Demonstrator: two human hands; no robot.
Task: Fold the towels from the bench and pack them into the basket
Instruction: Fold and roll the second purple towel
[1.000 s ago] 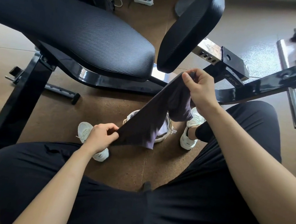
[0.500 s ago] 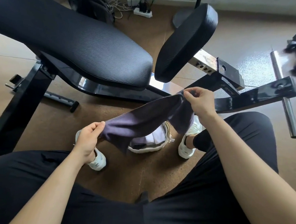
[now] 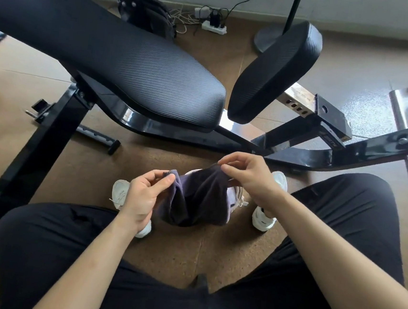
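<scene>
Dark purple-grey towel (image 3: pixel 195 198) — black bench (image 3: pixel 132 62)

1 wide-angle camera, worn on the person's head, faces forward and steeply down. The left hand (image 3: pixel 141 195) and right hand (image 3: pixel 248 176) lie close under the lens, the padded desk (image 3: pixel 131 72) just beyond them, the floor (image 3: pixel 176 251) between the thighs (image 3: pixel 51 251) lowest.

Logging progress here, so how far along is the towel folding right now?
Done: cannot tell; no basket or folded towels in view. In hand: the left hand and right hand pinch one dark purple towel, sagging between them. Left: fold and pack it; the bench pad shows no other towels.
</scene>
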